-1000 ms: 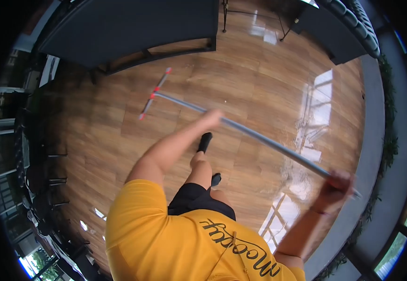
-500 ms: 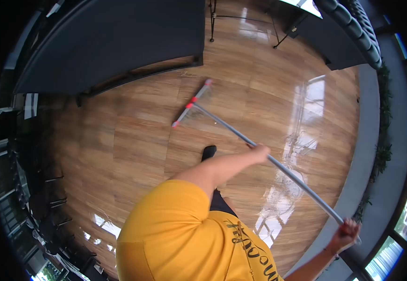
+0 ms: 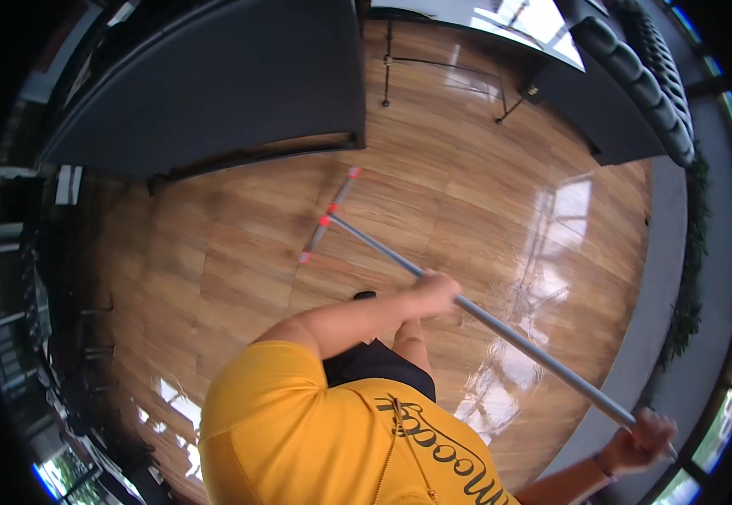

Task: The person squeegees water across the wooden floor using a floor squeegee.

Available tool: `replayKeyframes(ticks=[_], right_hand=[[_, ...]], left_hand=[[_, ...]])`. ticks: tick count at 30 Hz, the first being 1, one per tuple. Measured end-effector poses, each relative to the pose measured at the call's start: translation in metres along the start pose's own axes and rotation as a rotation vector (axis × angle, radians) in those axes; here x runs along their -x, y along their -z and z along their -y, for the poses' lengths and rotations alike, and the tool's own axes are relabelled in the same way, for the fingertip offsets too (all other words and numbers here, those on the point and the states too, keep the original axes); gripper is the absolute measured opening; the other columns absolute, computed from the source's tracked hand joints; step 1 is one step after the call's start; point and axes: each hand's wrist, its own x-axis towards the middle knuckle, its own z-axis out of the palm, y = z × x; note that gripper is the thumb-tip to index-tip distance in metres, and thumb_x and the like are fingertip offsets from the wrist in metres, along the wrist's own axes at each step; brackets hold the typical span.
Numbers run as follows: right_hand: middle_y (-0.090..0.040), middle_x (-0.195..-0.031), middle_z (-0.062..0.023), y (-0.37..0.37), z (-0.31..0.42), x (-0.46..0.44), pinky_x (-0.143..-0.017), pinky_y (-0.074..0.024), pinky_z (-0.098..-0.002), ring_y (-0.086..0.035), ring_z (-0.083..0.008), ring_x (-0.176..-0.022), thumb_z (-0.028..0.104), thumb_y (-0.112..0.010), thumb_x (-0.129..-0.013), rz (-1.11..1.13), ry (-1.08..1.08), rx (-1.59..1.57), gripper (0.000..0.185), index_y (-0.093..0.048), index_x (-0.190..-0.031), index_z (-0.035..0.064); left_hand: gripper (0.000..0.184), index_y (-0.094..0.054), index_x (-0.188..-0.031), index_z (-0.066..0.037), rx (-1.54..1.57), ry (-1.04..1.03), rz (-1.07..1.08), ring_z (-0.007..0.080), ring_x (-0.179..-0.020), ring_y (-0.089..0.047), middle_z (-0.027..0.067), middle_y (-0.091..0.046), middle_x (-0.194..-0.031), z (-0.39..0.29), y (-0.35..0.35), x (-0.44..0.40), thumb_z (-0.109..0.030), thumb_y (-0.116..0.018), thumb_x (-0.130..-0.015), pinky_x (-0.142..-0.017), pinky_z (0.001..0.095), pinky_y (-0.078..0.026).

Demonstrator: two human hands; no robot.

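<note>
A floor squeegee (image 3: 543, 358) with a long grey pole slants across the view. Its narrow head (image 3: 343, 192), with red parts at the middle and ends, is at the wooden floor, slightly blurred. My left hand (image 3: 435, 292) is wrapped round the pole's middle, nearer the head. Near the pole's far end, at the lower right, my right hand (image 3: 644, 442) is closed round it. Both hands are clear of the floor.
Wet, shiny patches cover the wood floor (image 3: 248, 252), mostly to the right. A large black panel-like piece of furniture (image 3: 239, 93) stands ahead left. A glass-topped table (image 3: 458, 13) and a dark tufted sofa (image 3: 635, 76) are ahead right. Plants (image 3: 686, 311) line a grey ledge.
The squeegee head has moved left and nearer to me. My left hand has come left and slightly down with the pole; my right hand has shifted right and down.
</note>
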Motion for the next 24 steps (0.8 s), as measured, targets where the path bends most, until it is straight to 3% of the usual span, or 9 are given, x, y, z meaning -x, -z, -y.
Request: replayKeyframes(ticks=[2,5,10,11,14,16,17,18,24], right_hand=[[-0.026,-0.056,0.0049,0.003,-0.113,-0.020,-0.042,-0.0215,-0.0201,-0.023,-0.0058,-0.046,0.018,-0.051,-0.094,-0.006,-0.138,-0.211,0.034,-0.031,-0.067,0.0154],[-0.028,-0.054,0.0027,-0.013,-0.272,-0.026,-0.047,-0.0290,-0.0276,-0.027,-0.0110,-0.048,0.022,-0.050,-0.095,0.091,-0.267,-0.219,0.033,-0.034,-0.067,0.0141],[-0.036,-0.055,-0.0034,0.008,-0.323,-0.031,-0.059,-0.0377,-0.0341,-0.039,-0.0170,-0.053,0.014,-0.046,-0.093,0.089,-0.405,-0.270,0.032,-0.039,-0.062,0.0087],[-0.033,-0.054,-0.0040,0.035,-0.304,-0.042,-0.060,-0.0385,-0.0341,-0.037,-0.0175,-0.053,0.014,-0.044,-0.093,-0.057,-0.341,0.046,0.035,-0.038,-0.059,0.0086],[-0.025,-0.056,0.0016,0.126,-0.204,-0.080,-0.055,-0.0301,-0.0279,-0.026,-0.0118,-0.052,0.014,-0.046,-0.093,-0.272,-0.361,-0.109,0.037,-0.029,-0.061,0.0143],[-0.020,-0.056,0.0035,0.187,-0.116,-0.103,-0.052,-0.0230,-0.0264,-0.019,-0.0089,-0.051,0.012,-0.043,-0.097,-0.099,-0.232,-0.118,0.038,-0.028,-0.062,0.0156],[-0.022,-0.055,0.0043,0.178,-0.079,-0.111,-0.051,-0.0243,-0.0257,-0.021,-0.0080,-0.049,0.013,-0.044,-0.098,-0.129,-0.118,-0.069,0.038,-0.029,-0.063,0.0159],[-0.039,-0.048,0.0011,0.180,-0.037,-0.116,-0.053,-0.0415,-0.0268,-0.046,-0.0146,-0.049,0.046,-0.048,-0.092,-0.306,-0.103,0.170,0.043,-0.050,-0.065,0.0125],[-0.036,-0.047,0.0048,0.063,-0.005,-0.119,-0.047,-0.0382,-0.0292,-0.037,-0.0119,-0.042,0.035,-0.046,-0.095,-0.355,0.300,0.430,0.042,-0.040,-0.056,0.0199]], left_hand=[[0.007,-0.068,-0.072,-0.015,-0.128,0.248,-0.025,0.0334,-0.077,-0.065,0.0112,-0.067,-0.073,0.074,0.026,0.012,-0.022,-0.067,-0.069,-0.074,0.0449,-0.049],[0.009,-0.070,-0.083,-0.015,-0.244,0.554,0.037,0.0323,-0.090,-0.065,0.0108,-0.069,-0.090,0.205,0.035,0.020,-0.017,-0.066,-0.075,-0.085,0.0528,-0.045],[0.017,-0.070,-0.093,-0.014,-0.105,0.643,0.004,0.0328,-0.101,-0.063,0.0133,-0.068,-0.099,0.292,-0.018,-0.029,-0.016,-0.063,-0.077,-0.090,0.0642,-0.040],[0.019,-0.069,-0.094,-0.013,-0.113,0.660,0.034,0.0338,-0.103,-0.062,0.0137,-0.068,-0.100,0.277,-0.050,-0.064,-0.016,-0.063,-0.077,-0.092,0.0699,-0.035],[0.016,-0.071,-0.089,-0.014,0.019,0.478,0.021,0.0353,-0.104,-0.061,0.0127,-0.069,-0.096,0.133,-0.107,-0.149,-0.010,-0.061,-0.078,-0.101,0.0746,-0.019],[0.018,-0.072,-0.090,-0.015,0.029,0.230,0.140,0.0346,-0.102,-0.062,0.0123,-0.069,-0.092,0.022,-0.097,-0.183,-0.016,-0.065,-0.073,-0.098,0.0752,-0.023],[0.019,-0.072,-0.090,-0.014,0.082,0.102,0.165,0.0348,-0.097,-0.064,0.0139,-0.069,-0.092,-0.020,-0.078,-0.188,-0.020,-0.066,-0.073,-0.094,0.0641,-0.039],[0.017,-0.070,-0.086,-0.012,0.080,0.008,0.147,0.0332,-0.086,-0.067,0.0139,-0.069,-0.087,-0.047,-0.071,-0.194,-0.018,-0.064,-0.071,-0.077,0.0504,-0.050],[0.019,-0.070,-0.084,-0.011,0.093,-0.142,-0.009,0.0340,-0.083,-0.067,0.0155,-0.069,-0.086,-0.065,-0.034,-0.158,-0.022,-0.063,-0.071,-0.072,0.0464,-0.053]])
